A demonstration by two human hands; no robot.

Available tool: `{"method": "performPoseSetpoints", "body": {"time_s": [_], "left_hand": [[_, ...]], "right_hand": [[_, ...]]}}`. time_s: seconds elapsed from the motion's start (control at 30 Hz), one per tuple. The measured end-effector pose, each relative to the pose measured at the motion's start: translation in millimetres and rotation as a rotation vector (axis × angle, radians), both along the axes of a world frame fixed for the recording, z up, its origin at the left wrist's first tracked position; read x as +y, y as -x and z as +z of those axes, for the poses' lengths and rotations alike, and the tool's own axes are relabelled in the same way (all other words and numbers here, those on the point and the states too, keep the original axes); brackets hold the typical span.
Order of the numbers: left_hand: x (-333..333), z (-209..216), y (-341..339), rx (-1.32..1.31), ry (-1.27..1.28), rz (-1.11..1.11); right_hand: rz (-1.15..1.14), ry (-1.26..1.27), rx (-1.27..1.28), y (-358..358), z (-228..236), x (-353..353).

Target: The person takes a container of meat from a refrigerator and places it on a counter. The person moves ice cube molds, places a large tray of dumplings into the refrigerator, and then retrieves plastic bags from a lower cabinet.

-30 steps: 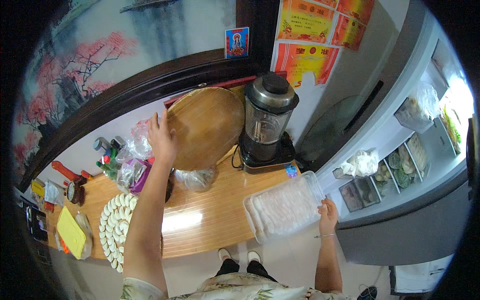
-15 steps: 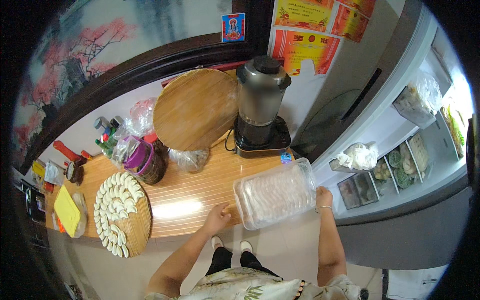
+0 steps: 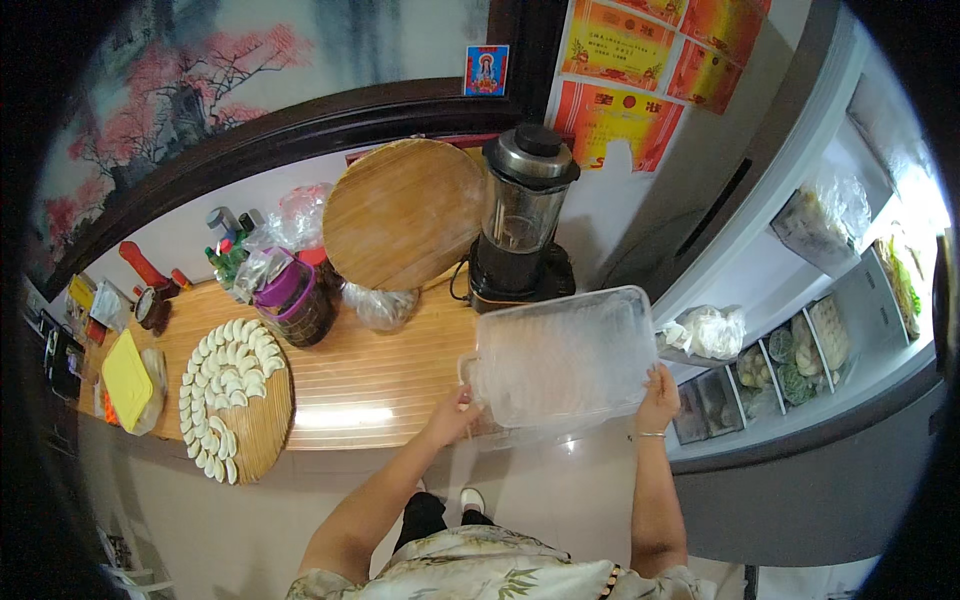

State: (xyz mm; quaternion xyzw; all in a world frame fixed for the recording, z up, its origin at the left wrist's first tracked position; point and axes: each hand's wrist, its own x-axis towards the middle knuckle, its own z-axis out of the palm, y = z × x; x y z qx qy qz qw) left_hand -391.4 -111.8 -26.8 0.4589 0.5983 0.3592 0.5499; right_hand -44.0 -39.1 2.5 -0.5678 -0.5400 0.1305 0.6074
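**Clear plastic box (image 3: 565,355) between two hands**

The fridge (image 3: 780,500) is the biggest thing, over on the right. It is open, and there is food in bags inside.

The wooden table (image 3: 340,370) runs from the left to the middle. It is shiny and has stripes.

A big round board (image 3: 400,215) leans at the far side of the table.

The box is at the near right part of the table, in front of the blender and near the fridge. Its top looks cloudy, so I cannot tell what is inside. I also cannot tell if it rests on the table.

A second round board (image 3: 262,430) lies flat at the near left. White dumplings cover much of it, and its near right part is bare.

The blender (image 3: 520,220) stands upright, just right of the leaning board.

A purple basket (image 3: 290,300) sits between the two boards. A yellow lid (image 3: 128,380) is at the far left end of the row.

The right hand (image 3: 658,398) holds the box by its near right corner. The left hand (image 3: 455,413) has bent fingers at the near left corner. I cannot tell if it grips or just touches.

A thin bracelet (image 3: 651,434) is on the right wrist.
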Motion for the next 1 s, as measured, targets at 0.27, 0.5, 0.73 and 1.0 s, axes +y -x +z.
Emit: {"method": "performPoseSetpoints", "body": {"time_s": [0.27, 0.5, 0.73, 1.0], "left_hand": [[51, 53, -11, -0.127, -0.088, -0.123], [68, 66, -16, -0.018, -0.370, -0.012], [51, 105, -22, 0.217, -0.687, -0.020], [41, 114, -25, 0.273, -0.747, -0.072]], "right_hand": [[-0.003, -0.350, -0.173, 2, 70, -6], [0.092, -0.034, -0.172, -17, 53, -3], [0.087, -0.116, -0.215, -16, 59, 0], [0.566, -0.178, 0.962, -22, 57, 7]]}}
